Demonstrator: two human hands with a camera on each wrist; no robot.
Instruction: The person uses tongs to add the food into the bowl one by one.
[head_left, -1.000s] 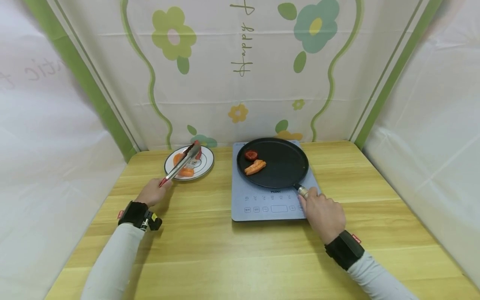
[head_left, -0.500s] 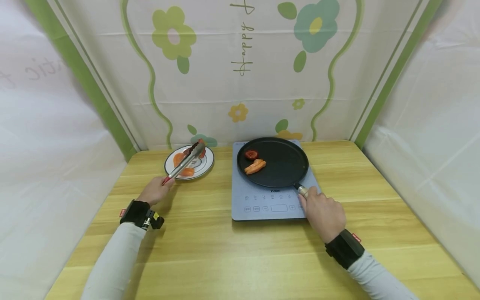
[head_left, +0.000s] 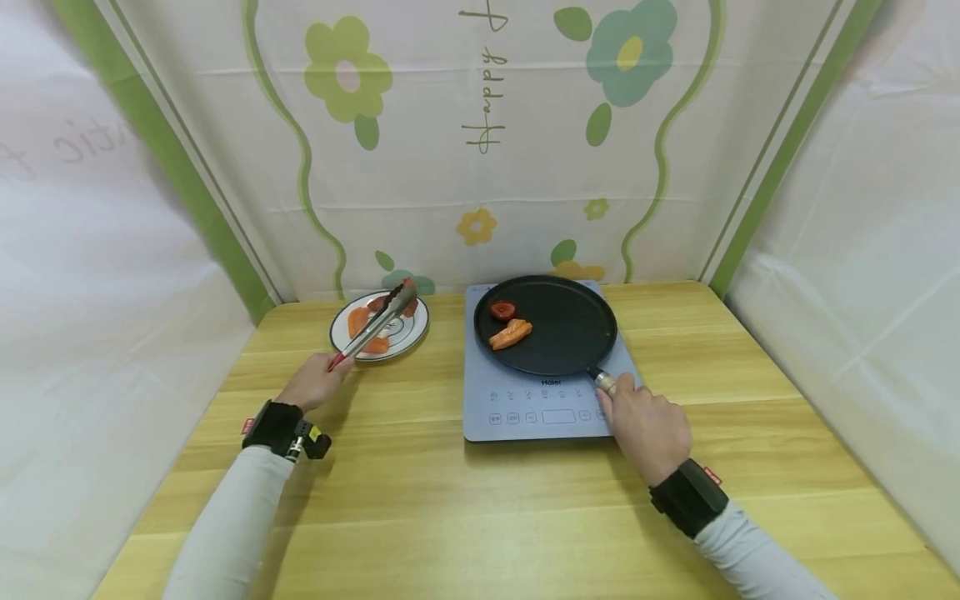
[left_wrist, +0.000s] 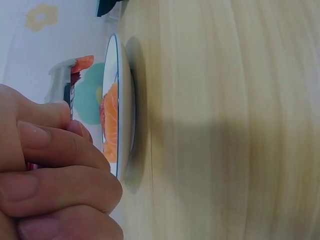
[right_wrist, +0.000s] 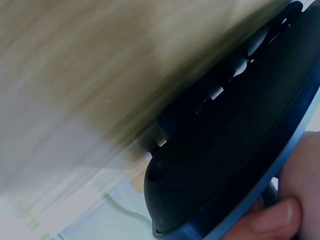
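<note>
My left hand (head_left: 315,382) grips a pair of metal tongs (head_left: 372,327) by the red handle end. Their tips are over the far right part of a white plate (head_left: 411,340), with a red piece of food (left_wrist: 83,63) between them. On the plate lie orange salmon pieces (head_left: 358,321) and darker red pieces. My right hand (head_left: 649,427) has its fingers wrapped round the handle (head_left: 603,381) of a flat black frying pan (head_left: 562,329). Inside the pan, at its left, are a round dark red piece (head_left: 502,311) and a salmon strip (head_left: 511,334).
Beneath the pan is a light blue induction cooker (head_left: 487,408) with touch keys along its front. The wooden table (head_left: 420,500) ends at a flowered cloth (head_left: 420,167) behind, with white cloth sides left and right. Dark underside of the cooker (right_wrist: 235,130) fills much of the right wrist view.
The left hand and tongs have shifted slightly right, and the tong tips moved from the plate's middle toward its right rim with the red piece. The right hand and pan stay still.
</note>
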